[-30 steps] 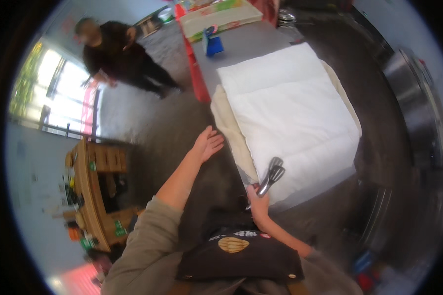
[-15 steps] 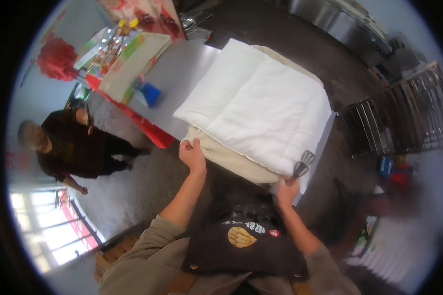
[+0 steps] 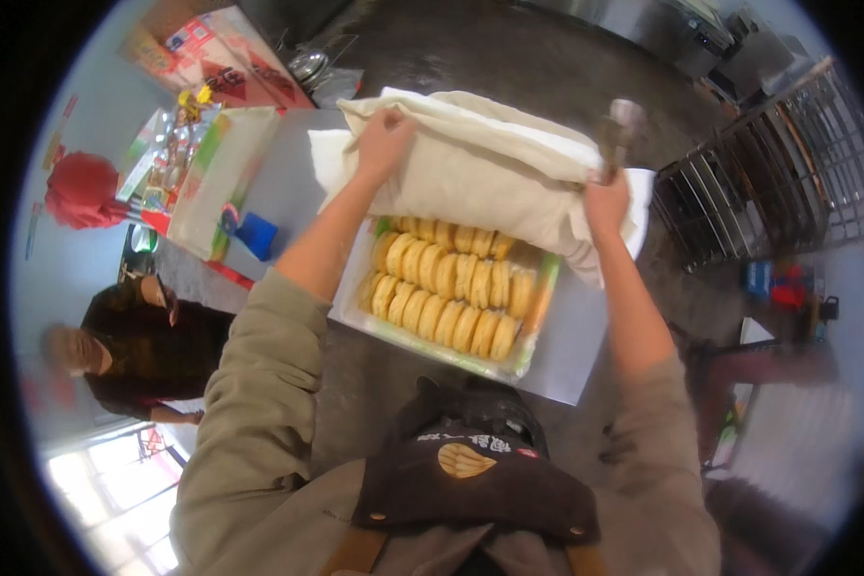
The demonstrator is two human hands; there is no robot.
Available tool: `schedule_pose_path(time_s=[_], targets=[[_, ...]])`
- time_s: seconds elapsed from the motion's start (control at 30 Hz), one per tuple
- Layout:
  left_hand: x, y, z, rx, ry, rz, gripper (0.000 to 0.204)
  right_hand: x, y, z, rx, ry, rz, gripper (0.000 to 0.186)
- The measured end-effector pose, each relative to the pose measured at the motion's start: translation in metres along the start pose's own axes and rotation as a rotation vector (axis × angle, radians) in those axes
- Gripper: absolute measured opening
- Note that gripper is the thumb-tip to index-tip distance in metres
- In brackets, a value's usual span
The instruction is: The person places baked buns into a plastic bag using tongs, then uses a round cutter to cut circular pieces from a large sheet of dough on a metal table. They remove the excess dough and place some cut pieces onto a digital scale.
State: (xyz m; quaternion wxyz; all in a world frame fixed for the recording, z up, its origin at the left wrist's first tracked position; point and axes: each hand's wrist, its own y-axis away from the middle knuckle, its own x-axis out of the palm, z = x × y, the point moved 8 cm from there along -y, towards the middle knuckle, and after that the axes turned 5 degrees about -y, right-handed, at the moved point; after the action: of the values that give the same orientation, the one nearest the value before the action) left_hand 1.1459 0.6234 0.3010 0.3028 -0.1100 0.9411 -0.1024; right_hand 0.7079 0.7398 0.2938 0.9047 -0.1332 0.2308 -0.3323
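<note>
A beige cloth with a white padded quilt (image 3: 328,158) under and behind it is folded back over the far part of a tray (image 3: 540,331). Rows of round yellow pastries (image 3: 446,274) stand on edge in the tray's near part; the cloth hides its far part. My left hand (image 3: 386,144) is closed on the beige cloth (image 3: 480,182) at its far left. At the cloth's right side my right hand (image 3: 607,204) is closed around a spatula (image 3: 618,136), its blade blurred and pointing away; it seems to hold the cloth edge too.
The tray stands on a metal table (image 3: 566,360). At left are a blue scoop (image 3: 256,235), a box (image 3: 226,158) beside wrapped goods, and a red cloth bundle (image 3: 84,190). A person (image 3: 154,336) stands to the left. A rack of trays (image 3: 768,173) stands at right.
Both hands have moved away from me, folding the quilt and cloth back. The pastries, covered before, now show in the near part of the tray. The spatula has moved along with my right hand.
</note>
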Motion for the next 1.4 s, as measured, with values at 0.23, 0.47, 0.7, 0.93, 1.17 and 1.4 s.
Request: schedule_pose_path(time_s=[0.23, 0.47, 0.7, 0.93, 1.17, 1.4], targets=[[0.039, 0.04, 0.069, 0.175, -0.556, 0.405, 0.065, 0.036, 0.014, 0.01, 0.093, 0.415, 0.475, 0.024], [0.003, 0.045, 0.067, 0.181, -0.537, 0.323, 0.062, 0.067, 0.054, 0.06, -0.124, 0.528, 0.65, 0.053], [-0.012, 0.062, 0.025, 0.394, -0.385, 0.18, 0.061, 0.03, 0.075, 0.073, -0.198, 0.371, 0.421, 0.055], [-0.03, 0.182, -0.02, 0.399, -0.368, 0.278, 0.05, -0.214, 0.216, -0.097, 0.227, 0.399, -0.259, 0.019], [0.027, 0.309, -0.083, 0.378, -0.483, 0.623, 0.037, -0.206, 0.552, -0.427, 1.073, 0.616, 0.791, 0.036], [0.066, 0.381, -0.119, 0.27, -0.521, 0.828, 0.028, -0.016, 0.648, -0.49, 1.711, -0.168, -0.121, 0.033]])
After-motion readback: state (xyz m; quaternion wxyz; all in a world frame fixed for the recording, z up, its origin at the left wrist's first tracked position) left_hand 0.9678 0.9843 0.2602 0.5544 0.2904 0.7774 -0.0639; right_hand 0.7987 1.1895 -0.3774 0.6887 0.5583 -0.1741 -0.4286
